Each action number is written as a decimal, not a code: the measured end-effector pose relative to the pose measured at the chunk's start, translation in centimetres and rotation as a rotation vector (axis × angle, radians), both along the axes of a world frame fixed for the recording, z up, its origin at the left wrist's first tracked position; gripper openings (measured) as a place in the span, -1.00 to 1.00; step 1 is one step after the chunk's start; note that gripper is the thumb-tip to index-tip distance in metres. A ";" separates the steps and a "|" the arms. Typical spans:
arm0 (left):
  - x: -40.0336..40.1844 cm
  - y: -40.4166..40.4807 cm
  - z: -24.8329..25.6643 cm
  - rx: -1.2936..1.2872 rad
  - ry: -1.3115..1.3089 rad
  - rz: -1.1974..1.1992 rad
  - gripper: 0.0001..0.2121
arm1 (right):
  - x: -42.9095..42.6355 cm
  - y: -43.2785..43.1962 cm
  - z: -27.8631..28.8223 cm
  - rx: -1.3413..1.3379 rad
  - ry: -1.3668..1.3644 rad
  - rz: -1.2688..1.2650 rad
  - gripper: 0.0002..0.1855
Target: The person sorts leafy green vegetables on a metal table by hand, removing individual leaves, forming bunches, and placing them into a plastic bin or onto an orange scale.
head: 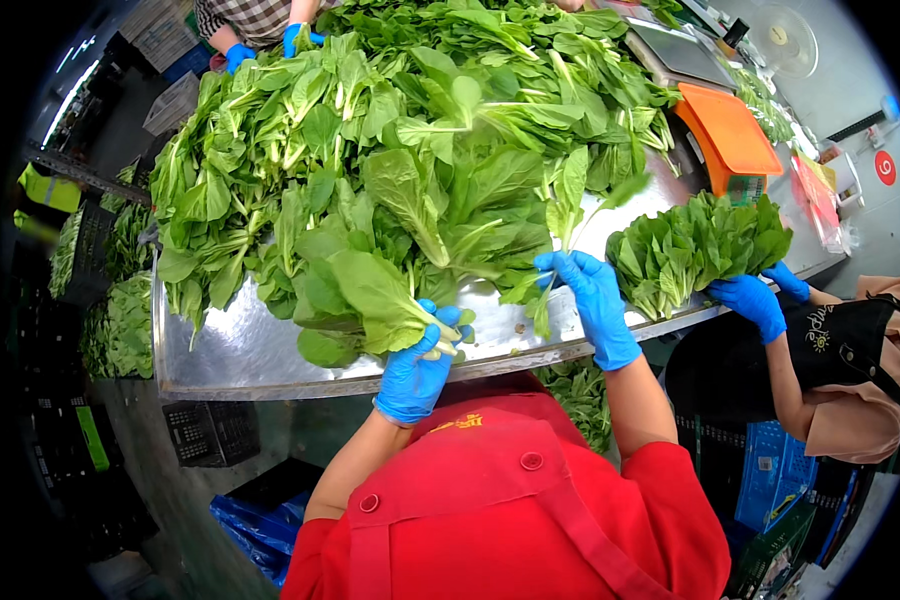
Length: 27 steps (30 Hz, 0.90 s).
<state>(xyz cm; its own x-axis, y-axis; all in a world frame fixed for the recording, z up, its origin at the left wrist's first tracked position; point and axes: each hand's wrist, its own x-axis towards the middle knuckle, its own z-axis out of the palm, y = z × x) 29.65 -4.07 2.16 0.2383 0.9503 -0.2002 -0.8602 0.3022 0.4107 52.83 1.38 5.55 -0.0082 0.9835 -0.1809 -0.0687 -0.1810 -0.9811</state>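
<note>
My left hand (pixel 418 375), in a blue glove, grips a bunch of leafy greens (pixel 379 304) by the pale stems at the table's near edge. The leaves of that bunch point up and to the left. My right hand (pixel 589 300), gloved too, pinches a thin leafy stalk (pixel 568 202) between thumb and fingers, a little above the metal table (pixel 487 322). One leaf of the stalk is blurred. A large heap of leafy greens (pixel 450 142) covers most of the tabletop before me.
At right, a co-worker's gloved hands (pixel 754 300) hold a pile of greens (pixel 697 251). Another person's gloved hands (pixel 266 49) touch the heap's far left. An orange scale (pixel 731 139) stands at the back right. Black crates (pixel 210 433) and a blue crate (pixel 772 472) sit below table height.
</note>
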 end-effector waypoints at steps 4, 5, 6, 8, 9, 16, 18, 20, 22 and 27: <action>0.9 0.3 1.6 0.034 0.051 -0.060 -0.68 | -2.0 -2.0 1.9 -0.065 0.050 0.227 -0.72; 0.8 0.2 1.3 0.036 0.057 -0.052 -0.68 | -2.5 -2.3 2.1 -0.120 0.056 0.393 -0.73; 0.7 0.2 1.4 0.011 0.103 -0.083 -0.67 | -3.3 -2.4 2.8 -0.198 0.018 0.465 -0.75; 0.8 0.1 2.6 -0.009 0.145 -0.186 -0.61 | -5.1 -2.7 2.2 -0.308 0.070 0.546 -0.79; 0.4 0.0 2.2 -0.009 0.150 -0.178 -0.61 | -5.8 -2.6 2.2 -0.305 0.073 0.555 -0.79; -1.4 -1.3 0.8 0.043 0.366 -0.050 -0.71 | -5.8 -2.8 2.1 -0.363 -0.141 0.714 -0.71; -2.4 -0.9 0.5 0.058 0.190 0.045 -0.73 | -2.6 -3.5 2.4 -0.407 -0.263 0.789 -0.69; -3.6 -0.7 1.1 0.050 -0.011 0.158 -0.75 | 0.9 -3.8 4.2 -0.531 -0.522 1.023 -0.67; -5.0 -0.6 1.5 0.010 -0.041 0.157 -0.72 | 3.7 -5.3 2.7 -0.098 -1.045 1.031 -0.68; -4.9 -1.0 1.3 -0.065 -0.140 0.128 -0.66 | -3.2 -2.3 2.0 0.621 -0.939 0.470 -0.78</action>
